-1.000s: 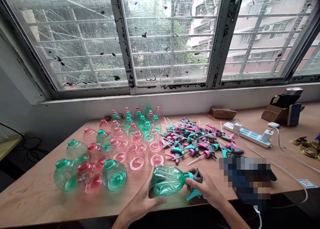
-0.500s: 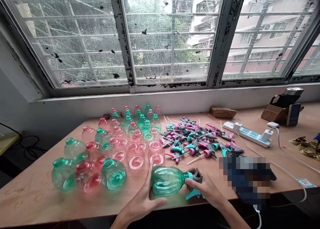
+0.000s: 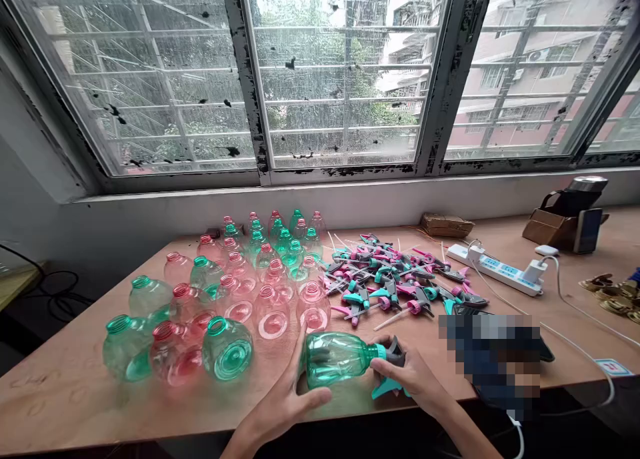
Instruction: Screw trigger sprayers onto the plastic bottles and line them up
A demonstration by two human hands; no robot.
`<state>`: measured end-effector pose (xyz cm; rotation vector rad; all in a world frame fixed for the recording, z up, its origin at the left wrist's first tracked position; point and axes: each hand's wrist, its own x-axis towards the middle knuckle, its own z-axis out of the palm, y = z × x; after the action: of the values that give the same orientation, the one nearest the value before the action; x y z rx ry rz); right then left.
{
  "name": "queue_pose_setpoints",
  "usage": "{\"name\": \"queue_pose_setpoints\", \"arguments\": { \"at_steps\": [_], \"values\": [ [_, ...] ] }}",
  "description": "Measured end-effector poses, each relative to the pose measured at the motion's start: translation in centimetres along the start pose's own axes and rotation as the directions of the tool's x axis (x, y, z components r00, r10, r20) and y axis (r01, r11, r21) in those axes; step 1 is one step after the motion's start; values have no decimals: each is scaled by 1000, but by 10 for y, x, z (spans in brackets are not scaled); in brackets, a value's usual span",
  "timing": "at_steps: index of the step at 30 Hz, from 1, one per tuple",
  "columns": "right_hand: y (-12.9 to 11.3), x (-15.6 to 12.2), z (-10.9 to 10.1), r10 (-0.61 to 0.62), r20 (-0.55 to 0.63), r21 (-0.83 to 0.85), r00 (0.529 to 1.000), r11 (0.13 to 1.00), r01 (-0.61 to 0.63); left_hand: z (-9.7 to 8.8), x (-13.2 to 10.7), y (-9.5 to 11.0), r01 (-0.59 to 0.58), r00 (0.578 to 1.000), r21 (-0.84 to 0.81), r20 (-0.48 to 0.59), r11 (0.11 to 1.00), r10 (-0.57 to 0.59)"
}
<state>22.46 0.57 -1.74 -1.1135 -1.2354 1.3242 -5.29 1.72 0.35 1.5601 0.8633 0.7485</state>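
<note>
A clear green spray bottle lies sideways in front of me, between my two hands. My left hand is cupped round its base end, with the thumb stretched along the underside and most fingers hidden behind it. My right hand is closed on the grey and teal spray head at the bottle's neck. The teal trigger hangs below that hand. To the left stand several open green bottles and pink bottles. Beyond my hands lies a heap of loose pink, teal and grey spray heads.
On the right, a white power strip has plugs and cables. A dark, partly pixelated object lies near the front edge. Farther back are a brown packet, a cardboard box and a phone. Windows line the wall.
My left thumb has moved slightly up, closer to the bottle's underside. The reflections on the bottle differ a little. My right hand stays in place on the spray head.
</note>
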Motion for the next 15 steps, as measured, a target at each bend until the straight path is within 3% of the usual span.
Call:
{"name": "queue_pose_setpoints", "arguments": {
  "at_steps": [3,9,15],
  "values": [
    [0,1,0,-9,-6,8,1000,1000,9,-1,-1,1,15,1000,4,4,1000,-15],
    [1,1,0,-1,4,15,1000,1000,1,4,0,6,-65,997,-81,36,995,68],
    [-3,2,1,7,19,29,1000,1000,-7,1,0,3,20,1000,-51,-3,999,-21]
  ]
}}
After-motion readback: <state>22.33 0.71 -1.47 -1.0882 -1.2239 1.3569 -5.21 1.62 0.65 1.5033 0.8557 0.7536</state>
